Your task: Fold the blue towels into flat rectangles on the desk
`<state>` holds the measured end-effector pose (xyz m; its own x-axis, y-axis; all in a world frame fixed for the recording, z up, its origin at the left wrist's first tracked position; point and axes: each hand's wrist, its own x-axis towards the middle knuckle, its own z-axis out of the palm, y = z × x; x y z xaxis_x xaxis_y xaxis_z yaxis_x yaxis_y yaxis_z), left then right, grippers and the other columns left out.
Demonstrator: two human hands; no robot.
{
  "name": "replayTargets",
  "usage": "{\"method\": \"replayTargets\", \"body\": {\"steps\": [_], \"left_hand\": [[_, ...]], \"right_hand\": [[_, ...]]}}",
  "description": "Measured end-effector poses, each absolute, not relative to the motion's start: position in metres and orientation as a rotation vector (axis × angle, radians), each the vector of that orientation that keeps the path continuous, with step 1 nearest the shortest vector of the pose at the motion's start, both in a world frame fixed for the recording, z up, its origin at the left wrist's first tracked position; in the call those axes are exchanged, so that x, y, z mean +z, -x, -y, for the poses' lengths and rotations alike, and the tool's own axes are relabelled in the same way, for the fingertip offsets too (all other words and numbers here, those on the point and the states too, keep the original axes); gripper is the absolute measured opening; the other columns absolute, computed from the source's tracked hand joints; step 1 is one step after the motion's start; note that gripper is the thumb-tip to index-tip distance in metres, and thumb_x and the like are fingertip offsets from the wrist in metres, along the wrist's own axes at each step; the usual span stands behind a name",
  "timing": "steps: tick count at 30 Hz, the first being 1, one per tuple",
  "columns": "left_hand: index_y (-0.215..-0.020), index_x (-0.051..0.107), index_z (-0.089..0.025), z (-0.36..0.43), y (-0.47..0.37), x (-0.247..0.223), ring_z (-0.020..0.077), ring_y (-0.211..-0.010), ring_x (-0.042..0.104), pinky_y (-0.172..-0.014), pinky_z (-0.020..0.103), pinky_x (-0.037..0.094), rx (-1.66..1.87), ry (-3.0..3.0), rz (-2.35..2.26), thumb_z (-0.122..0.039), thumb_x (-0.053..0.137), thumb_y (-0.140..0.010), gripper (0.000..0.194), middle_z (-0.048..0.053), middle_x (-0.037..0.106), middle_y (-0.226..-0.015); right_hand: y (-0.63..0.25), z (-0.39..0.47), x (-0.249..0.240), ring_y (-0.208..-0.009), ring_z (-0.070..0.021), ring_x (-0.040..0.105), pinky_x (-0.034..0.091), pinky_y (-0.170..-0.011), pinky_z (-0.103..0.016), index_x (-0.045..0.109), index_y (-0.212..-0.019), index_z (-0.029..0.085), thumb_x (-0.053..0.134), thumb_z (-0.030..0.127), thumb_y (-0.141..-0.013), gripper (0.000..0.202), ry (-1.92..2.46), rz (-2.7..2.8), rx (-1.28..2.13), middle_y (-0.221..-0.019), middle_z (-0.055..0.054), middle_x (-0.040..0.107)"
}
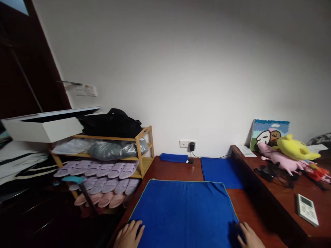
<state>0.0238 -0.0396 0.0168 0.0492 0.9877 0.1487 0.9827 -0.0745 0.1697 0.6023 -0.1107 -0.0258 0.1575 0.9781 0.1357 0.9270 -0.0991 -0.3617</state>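
We see a blue cloth (186,206) spread on the near part of the brown table (178,172), its near edge running out of view. Our left hand (130,235) is at its near left edge and our right hand (250,236) at its near right edge, the two well apart; we cannot tell whether the fingers of either pinch the fabric.

Beyond the cloth, toward the wall, we have a narrow blue bundle (173,157) on the far left and a flat blue piece (222,172) on the far right. A black plug (192,146) sits in the wall socket, its cord running right, over the flat blue piece. To the right, on a second tabletop, we find a remote (307,209), a pink plush toy (280,162), a yellow one (296,147) and a picture (270,132) of two animals. To the left, a wooden rack (139,155) holds slippers (99,168), with a black bag (111,124) on top.

The plush toys cover part of the picture. The lower left is too dark for us to make out, and the bottom edge cuts off both hands.
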Motion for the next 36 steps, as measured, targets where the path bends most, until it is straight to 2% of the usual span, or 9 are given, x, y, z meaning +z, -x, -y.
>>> {"method": "replayTargets", "body": {"steps": [3,6,9,13,18,21,26,31,36], "left_hand": [[-0.126,0.071,-0.027,0.019,-0.034,0.015,0.0256,-0.123,0.065,-0.108,0.043,0.048,0.422,-2.311,-2.102,-0.046,0.037,-0.1,0.046,0.007,0.074,-0.129],[-0.141,0.061,-0.027,0.002,-0.041,0.008,0.0259,-0.139,0.054,-0.117,0.045,0.043,0.484,-2.354,-2.042,-0.045,0.041,-0.098,0.051,0.006,0.061,-0.15],[-0.152,0.049,-0.028,-0.003,-0.04,-0.001,0.0258,-0.15,0.04,-0.124,0.05,0.034,0.412,-2.341,-2.019,-0.047,0.039,-0.099,0.057,0.003,0.046,-0.162],[-0.156,0.043,-0.029,0.01,-0.03,-0.012,0.0258,-0.153,0.035,-0.126,0.052,0.03,0.317,-2.318,-2.016,-0.05,0.035,-0.101,0.059,0.001,0.04,-0.165],[-0.139,0.063,-0.031,0.012,-0.025,-0.008,0.0291,-0.136,0.057,-0.116,0.048,0.044,0.346,-2.322,-2.056,-0.058,0.037,-0.1,0.054,0.006,0.065,-0.145],[-0.132,0.068,-0.027,-0.019,-0.032,0.004,0.0275,-0.132,0.06,-0.115,0.044,0.045,0.469,-2.375,-2.067,-0.05,0.038,-0.101,0.049,0.007,0.069,-0.139],[-0.144,0.059,-0.027,-0.09,-0.043,0.004,0.0263,-0.147,0.045,-0.123,0.047,0.037,0.476,-2.406,-2.035,-0.044,0.04,-0.099,0.051,0.005,0.054,-0.157],[-0.155,0.043,-0.029,-0.121,-0.038,-0.025,0.0228,-0.154,0.033,-0.126,0.05,0.028,0.389,-2.33,-2.107,-0.047,0.036,-0.101,0.058,0.004,0.039,-0.166],[-0.156,0.041,-0.031,-0.119,-0.039,-0.033,0.025,-0.155,0.029,-0.126,0.051,0.025,0.417,-2.37,-2.125,-0.046,0.036,-0.103,0.056,0.004,0.036,-0.168]], "right_hand": [[-0.577,0.064,-0.006,-0.134,-0.0256,0.058,0.043,-0.116,-0.038,0.065,-0.136,0.023,0.033,0.05,-0.093,0.059,1.94,1.864,0.216,-0.145,-0.01,0.062],[-0.558,0.016,0.003,-0.149,-0.0257,0.04,0.031,-0.125,-0.042,0.055,-0.147,0.018,0.026,0.049,-0.097,0.065,1.98,1.878,0.148,-0.158,-0.01,0.049],[-0.551,-0.014,-0.01,-0.154,-0.0269,0.028,0.025,-0.127,-0.045,0.045,-0.154,0.015,0.025,0.048,-0.097,0.068,2.146,1.855,0.19,-0.165,-0.009,0.039],[-0.559,-0.006,-0.051,-0.155,-0.0279,0.025,0.023,-0.127,-0.048,0.041,-0.157,0.017,0.025,0.053,-0.096,0.072,2.227,1.859,0.188,-0.166,-0.007,0.035],[-0.577,0.017,-0.068,-0.151,-0.0287,0.034,0.033,-0.124,-0.047,0.052,-0.151,0.026,0.029,0.065,-0.094,0.073,2.179,1.822,0.125,-0.163,-0.005,0.042],[-0.577,0.002,-0.053,-0.151,-0.029,0.035,0.035,-0.123,-0.048,0.054,-0.149,0.025,0.029,0.066,-0.094,0.073,2.149,1.787,0.087,-0.162,-0.007,0.044],[-0.572,-0.04,-0.053,-0.154,-0.0275,0.028,0.023,-0.128,-0.049,0.048,-0.153,0.022,0.026,0.06,-0.094,0.074,2.157,1.855,0.096,-0.162,-0.004,0.043],[-0.582,-0.051,-0.081,-0.154,-0.029,0.026,0.025,-0.127,-0.051,0.048,-0.153,0.028,0.028,0.062,-0.091,0.073,2.201,1.836,0.095,-0.164,-0.001,0.038],[-0.583,-0.047,-0.077,-0.155,-0.0285,0.025,0.025,-0.125,-0.053,0.04,-0.157,0.029,0.026,0.063,-0.091,0.076,2.294,1.728,0.054,-0.167,-0.003,0.034]]}}
